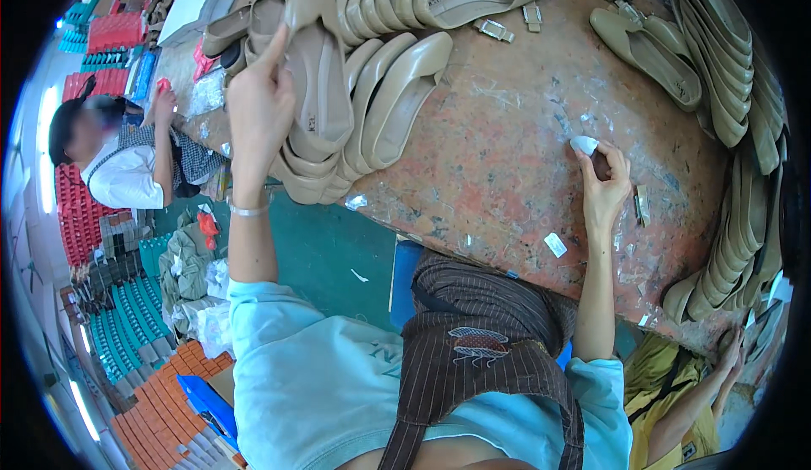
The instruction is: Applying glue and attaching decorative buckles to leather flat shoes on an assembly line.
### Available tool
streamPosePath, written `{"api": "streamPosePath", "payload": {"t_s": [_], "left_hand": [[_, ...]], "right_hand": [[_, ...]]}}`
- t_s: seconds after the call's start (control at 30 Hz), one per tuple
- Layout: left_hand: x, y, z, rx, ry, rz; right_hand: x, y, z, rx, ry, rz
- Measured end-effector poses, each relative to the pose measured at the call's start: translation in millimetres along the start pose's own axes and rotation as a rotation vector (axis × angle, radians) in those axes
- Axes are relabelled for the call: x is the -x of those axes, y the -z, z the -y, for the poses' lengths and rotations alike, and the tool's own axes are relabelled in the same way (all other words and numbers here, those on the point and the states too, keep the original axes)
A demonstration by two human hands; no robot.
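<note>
Left hand (260,105) at beige shoes (319,86); right hand (605,184) pinches white piece (583,144).

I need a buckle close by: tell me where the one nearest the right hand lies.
The metal buckle lies on the tabletop, right of centre in the head view, just right of the right hand.

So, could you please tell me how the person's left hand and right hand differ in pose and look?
The left hand is beside a tan shoe, index finger extended; the right hand pinches a small white piece. The left has a pale band at its wrist; the right shows none. Both are ungloved.
</note>
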State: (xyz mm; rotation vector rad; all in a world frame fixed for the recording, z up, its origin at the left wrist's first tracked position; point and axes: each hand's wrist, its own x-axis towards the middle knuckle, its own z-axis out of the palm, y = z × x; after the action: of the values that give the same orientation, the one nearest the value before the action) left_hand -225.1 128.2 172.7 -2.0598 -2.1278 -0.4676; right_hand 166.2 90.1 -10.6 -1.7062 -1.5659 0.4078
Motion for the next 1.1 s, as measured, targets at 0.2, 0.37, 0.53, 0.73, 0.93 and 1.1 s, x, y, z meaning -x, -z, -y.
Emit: {"api": "streamPosePath", "payload": {"t_s": [0.2,0.37,0.53,0.73,0.93,1.1], "left_hand": [[69,-17,-97,0.836,0.028,0.262],[158,-94,-134,0.849,0.08,0.672],[180,-82,-148,0.653,-0.048,0.355],[176,-100,-190,2.032,1.117,0.619],[170,-145,-206,2.391,1.24,0.389],[167,-145,-206,2.452,1.209,0.427]], "right_hand": [[25,24,-2,-0.802,-0.244,0.001],[43,53,22,-0.801,-0.293,0.056],[68,58,17,-0.741,-0.266,0.074],[60,48,34,-0.249,0.027,0.195],[51,36,41,-0.136,0.136,0.238],[44,32,40,-0.027,0.212,0.262]]}}
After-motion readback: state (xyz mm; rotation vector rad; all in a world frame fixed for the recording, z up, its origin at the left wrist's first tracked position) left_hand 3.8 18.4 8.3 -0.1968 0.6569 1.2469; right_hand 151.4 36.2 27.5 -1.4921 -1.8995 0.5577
